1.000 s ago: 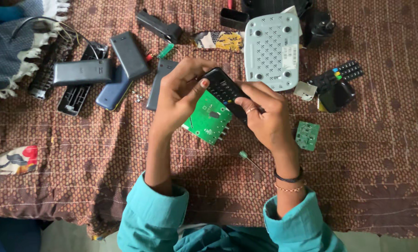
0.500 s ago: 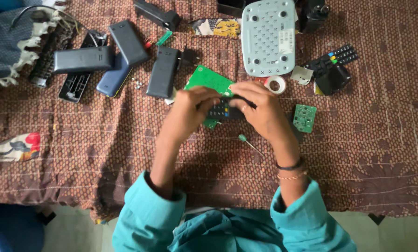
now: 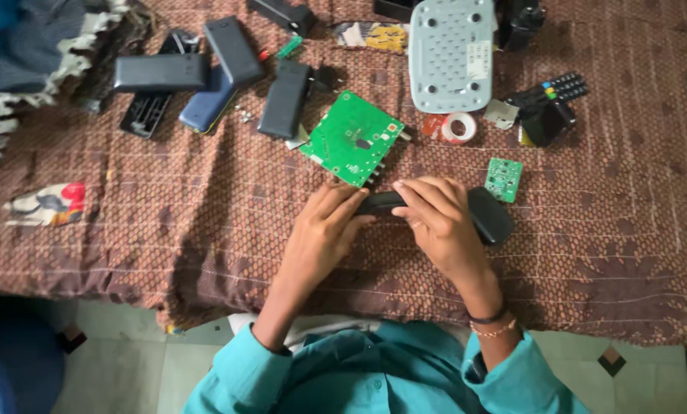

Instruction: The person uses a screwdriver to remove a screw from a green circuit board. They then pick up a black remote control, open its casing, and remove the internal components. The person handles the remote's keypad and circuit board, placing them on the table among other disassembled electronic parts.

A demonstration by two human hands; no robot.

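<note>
Both hands, the left hand point(image 3: 324, 230) and right hand point(image 3: 439, 222), grasp a black remote casing point(image 3: 481, 215) lying just near of the green circuit board point(image 3: 351, 138) on the worktop point(image 3: 167, 222).

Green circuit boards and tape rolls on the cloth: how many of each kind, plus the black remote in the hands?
Green circuit boards: 2, the large board and the small board
Tape rolls: 1, the tape roll
Black remotes in hand: 1, the black remote, held by the left hand and the right hand
Total: 4
</note>
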